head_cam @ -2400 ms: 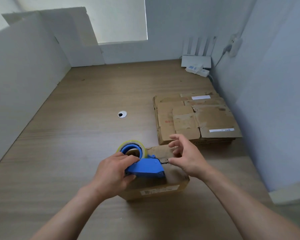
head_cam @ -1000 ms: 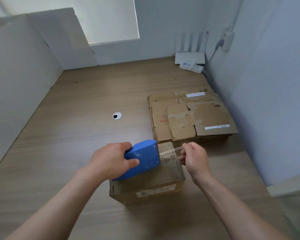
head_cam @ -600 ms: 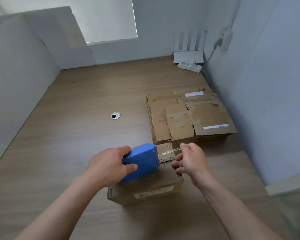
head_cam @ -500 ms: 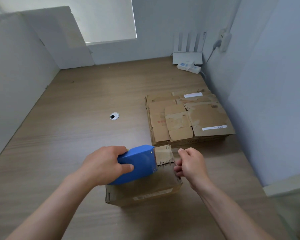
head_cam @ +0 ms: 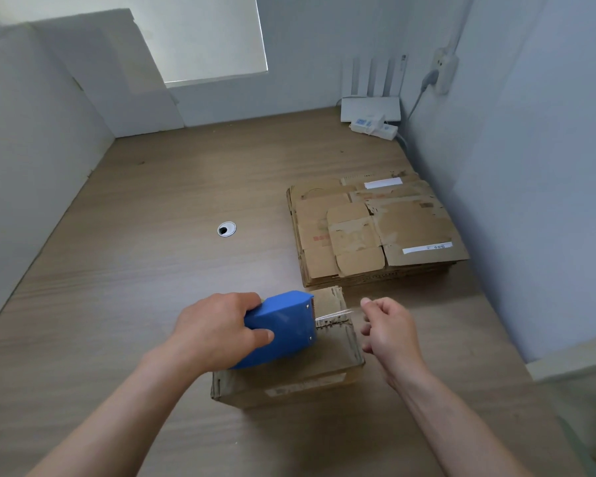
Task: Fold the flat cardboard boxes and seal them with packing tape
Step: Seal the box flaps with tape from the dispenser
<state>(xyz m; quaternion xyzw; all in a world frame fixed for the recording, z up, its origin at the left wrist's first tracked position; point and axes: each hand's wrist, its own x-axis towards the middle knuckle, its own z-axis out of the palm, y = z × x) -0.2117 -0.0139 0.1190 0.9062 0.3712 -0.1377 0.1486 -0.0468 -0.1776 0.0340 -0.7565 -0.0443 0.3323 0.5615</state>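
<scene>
Blue dispenser, left hand; glossy tape strip, right hand; creased cardboard box.

blue dispenser over box, flat stack beyond

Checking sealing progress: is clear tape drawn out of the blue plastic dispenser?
Drawn out: a clear tape strip spans from the blue plastic dispenser to the right hand, pinching its end.

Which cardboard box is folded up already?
The box under the blue tape dispenser: it stands folded, while the others lie flat in the stack behind it.
</scene>
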